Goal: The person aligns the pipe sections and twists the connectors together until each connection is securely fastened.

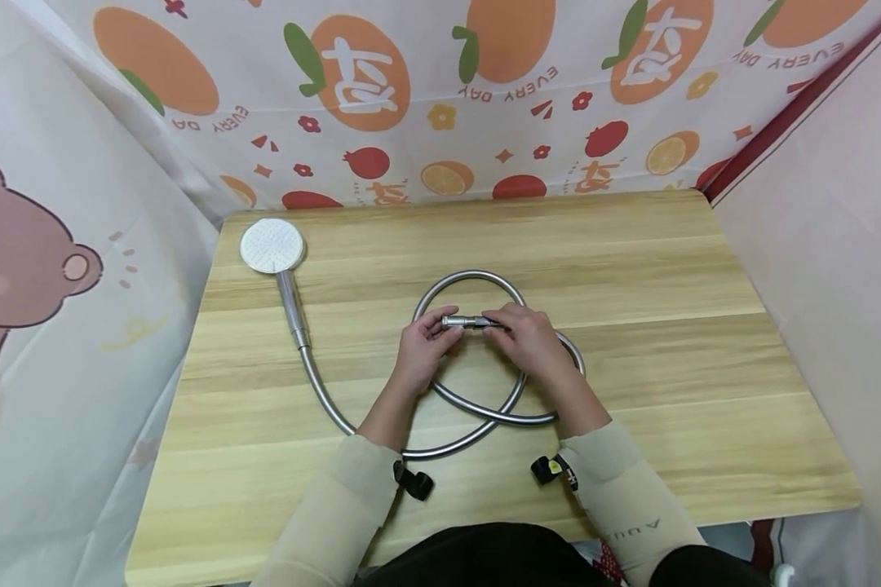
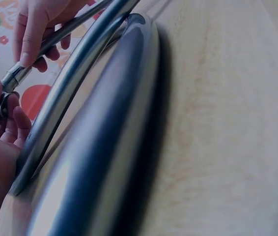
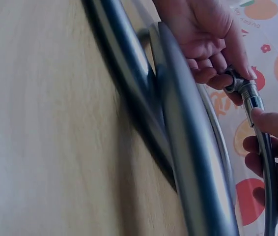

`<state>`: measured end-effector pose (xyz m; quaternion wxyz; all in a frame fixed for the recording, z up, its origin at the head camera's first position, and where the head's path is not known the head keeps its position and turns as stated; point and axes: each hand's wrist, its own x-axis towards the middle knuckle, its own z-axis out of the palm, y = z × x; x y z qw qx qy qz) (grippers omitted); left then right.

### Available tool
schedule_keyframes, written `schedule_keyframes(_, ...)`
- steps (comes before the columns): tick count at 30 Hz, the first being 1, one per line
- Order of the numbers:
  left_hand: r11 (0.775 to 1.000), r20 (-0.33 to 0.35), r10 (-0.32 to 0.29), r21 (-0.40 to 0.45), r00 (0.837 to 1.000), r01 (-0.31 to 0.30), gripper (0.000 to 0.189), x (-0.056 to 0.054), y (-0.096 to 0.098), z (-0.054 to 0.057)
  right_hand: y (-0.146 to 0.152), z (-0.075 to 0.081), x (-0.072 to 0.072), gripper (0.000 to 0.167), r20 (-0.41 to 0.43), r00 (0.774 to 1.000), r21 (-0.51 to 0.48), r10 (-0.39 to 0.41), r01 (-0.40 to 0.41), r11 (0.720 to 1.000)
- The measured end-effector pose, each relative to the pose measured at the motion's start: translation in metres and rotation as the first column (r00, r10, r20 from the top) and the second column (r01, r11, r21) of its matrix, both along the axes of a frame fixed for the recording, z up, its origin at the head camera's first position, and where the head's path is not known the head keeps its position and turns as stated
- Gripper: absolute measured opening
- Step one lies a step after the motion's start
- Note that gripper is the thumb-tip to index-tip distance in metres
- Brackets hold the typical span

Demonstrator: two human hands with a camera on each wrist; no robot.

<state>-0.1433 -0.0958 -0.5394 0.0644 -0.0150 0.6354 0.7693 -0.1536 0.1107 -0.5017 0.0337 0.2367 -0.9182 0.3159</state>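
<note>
With both forearms reaching forward over a looped metal hose [image 1: 514, 419], a person is pinching a small metal fitting [image 1: 453, 322] between the thumb and fingers of the left hand [image 1: 418, 352], while the right hand [image 1: 532, 337] is gripping the hose's end, the two pieces meeting above the loop. Both hands are turning inward. To the loop's left, a shower head [image 1: 272, 244] is lying on the wooden table [image 1: 705, 367].

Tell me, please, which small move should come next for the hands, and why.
Perhaps a small twist of the hose connector by the right hand, while the left hand steadies the metal fitting: the two parts meet end to end, and each hand pinches one.
</note>
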Motion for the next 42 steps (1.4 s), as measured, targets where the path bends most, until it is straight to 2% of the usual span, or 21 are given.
schedule_keyframes(4, 0.999, 0.002, -0.034, -0.003, 0.999, 0.034, 0.044, -0.001, -0.001, -0.001, 0.0, 0.003, 0.003, 0.032, 0.048, 0.999, 0.024, -0.023, 0.022, 0.999)
schedule_keyframes(11, 0.995, -0.02, -0.101, -0.022, 0.995, 0.101, 0.045, -0.001, -0.004, -0.002, 0.002, -0.003, 0.003, 0.033, 0.073, 0.997, 0.029, -0.007, 0.005, 1.0)
schedule_keyframes(15, 0.993, -0.022, -0.115, -0.025, 0.993, 0.114, 0.045, -0.001, -0.005, -0.001, 0.002, -0.005, 0.002, 0.035, 0.089, 0.996, -0.007, 0.002, -0.001, 1.0)
schedule_keyframes(21, 0.992, -0.016, -0.127, -0.028, 0.992, 0.127, 0.046, -0.002, -0.005, -0.001, 0.003, -0.004, 0.001, 0.028, 0.135, 0.99, -0.088, -0.029, 0.041, 0.995)
schedule_keyframes(25, 0.991, -0.02, -0.128, -0.03, 0.992, 0.127, 0.047, -0.003, -0.005, -0.001, 0.002, -0.005, 0.0, 0.025, 0.118, 0.993, -0.093, -0.027, 0.038, 0.995)
schedule_keyframes(34, 0.989, -0.01, -0.144, -0.027, 0.99, 0.143, 0.049, -0.003, -0.006, -0.002, 0.005, -0.01, 0.0, 0.026, 0.018, 1.0, -0.115, 0.014, -0.011, 0.993)
schedule_keyframes(39, 0.984, -0.014, -0.175, -0.017, 0.984, 0.175, 0.05, -0.006, -0.006, -0.004, 0.006, -0.011, 0.001, 0.029, 0.021, 0.999, -0.097, 0.028, -0.026, 0.995)
schedule_keyframes(42, 0.98, -0.021, -0.196, -0.023, 0.98, 0.196, 0.05, -0.006, -0.007, -0.004, 0.006, -0.011, 0.003, 0.03, 0.05, 0.999, -0.072, 0.019, -0.015, 0.997)
